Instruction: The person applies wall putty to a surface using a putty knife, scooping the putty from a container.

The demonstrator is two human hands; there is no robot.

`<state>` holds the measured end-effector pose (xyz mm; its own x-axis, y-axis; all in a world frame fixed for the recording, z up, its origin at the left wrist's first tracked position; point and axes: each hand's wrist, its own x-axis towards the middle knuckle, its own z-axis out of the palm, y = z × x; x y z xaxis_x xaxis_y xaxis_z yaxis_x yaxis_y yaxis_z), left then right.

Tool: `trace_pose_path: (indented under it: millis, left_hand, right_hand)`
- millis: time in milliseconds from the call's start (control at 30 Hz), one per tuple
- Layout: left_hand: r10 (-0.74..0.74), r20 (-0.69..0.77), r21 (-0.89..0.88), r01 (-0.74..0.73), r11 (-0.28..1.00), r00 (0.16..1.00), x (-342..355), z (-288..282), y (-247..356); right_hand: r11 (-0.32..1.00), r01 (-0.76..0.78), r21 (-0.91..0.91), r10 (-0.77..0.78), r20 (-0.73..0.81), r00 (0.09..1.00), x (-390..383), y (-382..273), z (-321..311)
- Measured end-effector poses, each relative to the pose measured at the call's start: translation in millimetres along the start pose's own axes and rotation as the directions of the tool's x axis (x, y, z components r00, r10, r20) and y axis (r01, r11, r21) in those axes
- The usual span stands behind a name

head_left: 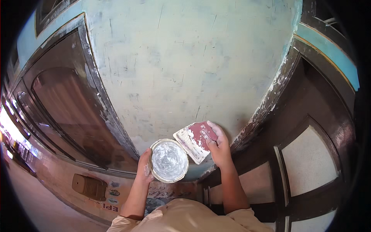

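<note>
we'd call this a house-type interior under wall repair; can't confirm it's a home. evidence we see: dark arched-panel door (pixel 63 104) left, pale-panelled door (pixel 309 162) right, white-spattered door frame (pixel 272 94), patchy, scuffed pale-green wall (pixel 193 69), tub (pixel 169 160) smeared with white paste, paste-coated red spreader (pixel 200 135).

The open round container (pixel 169 160) is smeared white inside. Beside its right rim, the dark-red scraper (pixel 194 141) slants, white-caked.
</note>
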<state>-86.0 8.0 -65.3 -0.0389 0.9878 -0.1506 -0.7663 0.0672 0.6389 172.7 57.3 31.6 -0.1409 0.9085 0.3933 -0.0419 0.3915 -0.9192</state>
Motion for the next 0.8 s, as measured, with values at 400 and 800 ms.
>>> trace_pose_path:
  millis: [400, 800]
  left_hand:
    - [-0.008, -0.019, 0.028, 0.008, 1.0, 1.0, 5, -1, 9]
    - [-0.039, -0.037, -0.006, 0.038, 0.999, 0.999, 19, -22, 14]
  right_hand:
    - [0.984, 0.095, -0.15, -0.087, 0.06, 0.994, -4, -9, 4]
    - [0.893, 0.16, -0.42, -0.088, 0.186, 0.979, -4, -30, 18]
